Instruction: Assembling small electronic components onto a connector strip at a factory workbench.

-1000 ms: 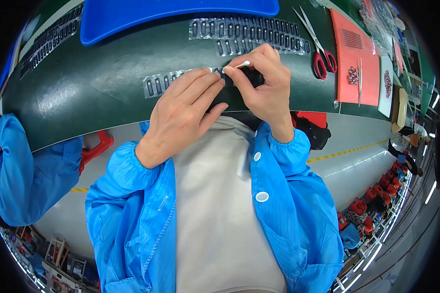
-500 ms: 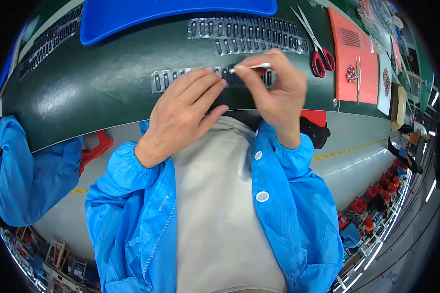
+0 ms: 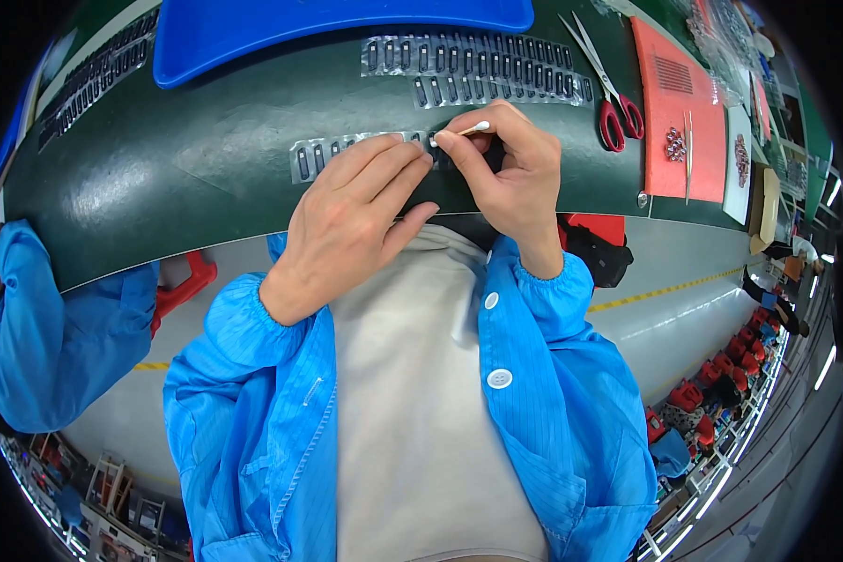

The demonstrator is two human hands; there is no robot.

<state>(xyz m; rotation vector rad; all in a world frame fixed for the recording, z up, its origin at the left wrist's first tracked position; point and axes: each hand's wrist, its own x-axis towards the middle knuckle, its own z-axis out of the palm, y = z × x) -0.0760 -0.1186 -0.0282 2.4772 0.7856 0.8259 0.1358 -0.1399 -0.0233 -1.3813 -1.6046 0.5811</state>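
Note:
A clear strip of small black oblong parts [image 3: 303, 162] lies on the green table near its front edge. My left hand [image 3: 347, 211] rests on that strip with its fingers stretched out, covering the middle of it. Just right of those fingertips, my right hand [image 3: 515, 173] pinches a cotton swab [image 3: 479, 127] between thumb and fingers. One white tip of the swab points up to the right, while its lower tip is down at a black part by my left fingertips. Whether that tip touches the part I cannot tell.
More strips of black parts [image 3: 468, 64] lie farther back, below a blue tray [image 3: 347, 26]. Red-handled scissors [image 3: 612, 108] lie at the right. Beyond them, a pink foam sheet [image 3: 670, 178] holds tweezers [image 3: 688, 155] and small metal pieces. A co-worker's blue sleeve [image 3: 56, 328] is at the left.
My right hand has moved left with the cotton swab, bringing the lower tip closer to my left fingertips. My left hand has stayed in place on the strip.

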